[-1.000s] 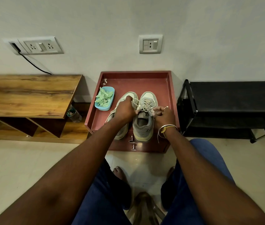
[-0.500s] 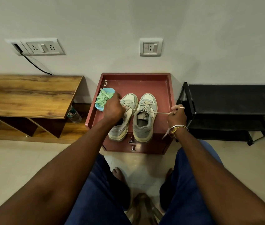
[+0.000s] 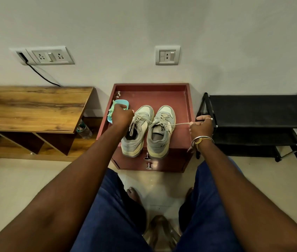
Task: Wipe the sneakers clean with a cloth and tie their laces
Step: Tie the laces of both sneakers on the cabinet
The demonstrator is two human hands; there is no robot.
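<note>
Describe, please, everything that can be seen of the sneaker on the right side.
The right sneaker is a low grey shoe with pale toe panels, a grey tongue and a thick cream sole that looks soiled. It stands upright on the red cabinet, toe to the wall, heel at the front edge, close beside the left sneaker. Its lace is pulled taut sideways: the right hand grips one end, and the left hand pinches the other, which crosses above the left sneaker.

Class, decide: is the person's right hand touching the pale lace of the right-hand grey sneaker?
Touching. The head view shows the right hand pinching the pale lace, taut from the grey sneaker.
</note>
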